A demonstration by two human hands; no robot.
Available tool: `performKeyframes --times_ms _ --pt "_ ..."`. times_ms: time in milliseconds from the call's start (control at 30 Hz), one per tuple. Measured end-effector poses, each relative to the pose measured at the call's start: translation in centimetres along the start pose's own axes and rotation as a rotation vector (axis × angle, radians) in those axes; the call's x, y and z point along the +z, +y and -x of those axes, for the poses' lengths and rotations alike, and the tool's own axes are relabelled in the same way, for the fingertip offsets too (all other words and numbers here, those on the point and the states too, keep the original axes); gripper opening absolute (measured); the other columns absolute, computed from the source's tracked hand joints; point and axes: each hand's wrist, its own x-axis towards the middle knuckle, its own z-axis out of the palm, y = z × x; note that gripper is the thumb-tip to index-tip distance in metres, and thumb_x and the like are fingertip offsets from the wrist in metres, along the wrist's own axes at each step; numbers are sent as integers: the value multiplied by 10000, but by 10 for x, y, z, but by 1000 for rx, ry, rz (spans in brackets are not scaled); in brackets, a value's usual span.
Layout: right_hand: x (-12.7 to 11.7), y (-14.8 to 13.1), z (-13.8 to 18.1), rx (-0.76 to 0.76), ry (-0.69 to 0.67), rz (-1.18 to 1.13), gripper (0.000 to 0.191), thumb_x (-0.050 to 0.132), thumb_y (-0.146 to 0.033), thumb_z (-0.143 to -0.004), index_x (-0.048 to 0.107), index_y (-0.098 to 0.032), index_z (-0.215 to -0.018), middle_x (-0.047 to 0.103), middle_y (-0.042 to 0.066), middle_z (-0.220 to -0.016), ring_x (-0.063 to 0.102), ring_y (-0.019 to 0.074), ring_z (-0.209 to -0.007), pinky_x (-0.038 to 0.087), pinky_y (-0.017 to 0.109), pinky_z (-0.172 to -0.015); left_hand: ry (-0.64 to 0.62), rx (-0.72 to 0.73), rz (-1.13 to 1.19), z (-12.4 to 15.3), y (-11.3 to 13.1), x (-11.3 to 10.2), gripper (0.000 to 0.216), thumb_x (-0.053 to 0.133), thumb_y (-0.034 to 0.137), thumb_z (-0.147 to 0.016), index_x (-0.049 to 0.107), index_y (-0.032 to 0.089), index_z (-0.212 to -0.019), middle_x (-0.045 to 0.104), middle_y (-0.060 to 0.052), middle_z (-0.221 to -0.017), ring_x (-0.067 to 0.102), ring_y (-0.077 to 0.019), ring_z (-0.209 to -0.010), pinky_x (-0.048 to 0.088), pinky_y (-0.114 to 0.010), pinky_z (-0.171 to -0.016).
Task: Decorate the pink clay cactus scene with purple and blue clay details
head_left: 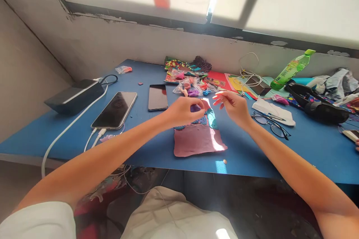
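My left hand (183, 111) hovers over the blue table (50, 130), fingers curled round a small purple lump of clay (194, 108). My right hand (234, 106) is just to its right, fingertips pinched together with nothing visible between them. Below both hands lies a flat pink clay slab (198, 141) with teal and blue clay pieces (207, 119) on its far edge. Small bags of coloured clay (190, 87) lie just beyond the hands.
Two phones (115, 109) (157, 97) and a black power bank (74, 95) with white cables lie left. Glasses (269, 123), a white cloth (273, 110), a green bottle (291, 69), black headphones (316, 106) and coloured paper (224, 78) crowd the right. Window above.
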Motion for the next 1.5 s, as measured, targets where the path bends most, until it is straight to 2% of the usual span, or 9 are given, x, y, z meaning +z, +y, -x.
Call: performKeyframes --times_ms 133,267,467,733,933,1133,1333,1400,1500 --pt "-3 15 -1 33 24 -24 349 601 -541 -800 603 -195 -841 698 32 -750 678 160 -628 510 259 -499 -133 140 -229 1 9 13 251 453 70 -730 653 156 -855 630 -49 -820 525 -137 -682 289 -241 -533" --pt "-5 20 4 24 -33 20 383 466 -518 -902 546 -192 -718 643 10 -609 596 106 -476 458 222 -435 -218 282 -461 -2 12 37 159 478 81 -650 604 152 -715 581 -44 -671 477 -149 -555 172 -252 -452" --pt "-3 25 13 -41 -136 45 372 388 -523 -935 494 -209 -767 547 -18 -588 506 95 -480 442 230 -472 129 604 -699 -5 -6 59 185 461 208 -785 538 174 -620 501 -19 -508 459 -160 -443 194 -276 -403" --pt "-2 24 19 -163 -137 291 164 397 -240 -961 557 -206 -971 704 44 -878 669 120 -718 530 224 -617 122 488 -794 -6 -15 61 182 477 190 -836 633 116 -777 477 5 -441 441 -143 -374 200 -261 -384" --pt "2 13 18 -149 -183 326 163 436 -191 -939 593 -217 -976 728 0 -802 679 102 -601 495 183 -497 89 417 -874 10 6 71 234 527 115 -775 671 15 -931 508 -29 -458 473 -146 -406 227 -241 -388" --pt "6 1 23 -306 -176 395 171 510 -146 -900 607 -240 -1006 745 10 -871 706 131 -708 540 213 -601 35 367 -896 23 27 75 126 570 74 -697 669 47 -771 516 -42 -481 451 -124 -409 215 -234 -385" --pt "12 -8 27 -516 -193 382 129 561 -159 -887 591 -258 -964 714 -6 -756 668 133 -653 521 237 -605 43 546 -834 24 13 62 169 506 26 -735 552 119 -602 460 -6 -483 414 -108 -414 185 -233 -378" --pt "14 -5 25 -467 -232 363 130 515 -165 -908 600 -257 -945 719 -1 -769 667 133 -651 518 242 -592 98 636 -805 24 5 58 177 498 54 -792 565 116 -640 447 7 -495 402 -104 -416 192 -238 -378" --pt "16 3 22 -199 -237 316 134 503 -218 -915 619 -239 -851 718 -3 -731 665 132 -609 516 243 -558 224 727 -737 25 -3 54 139 532 81 -807 588 102 -681 432 20 -504 388 -98 -426 215 -244 -382"
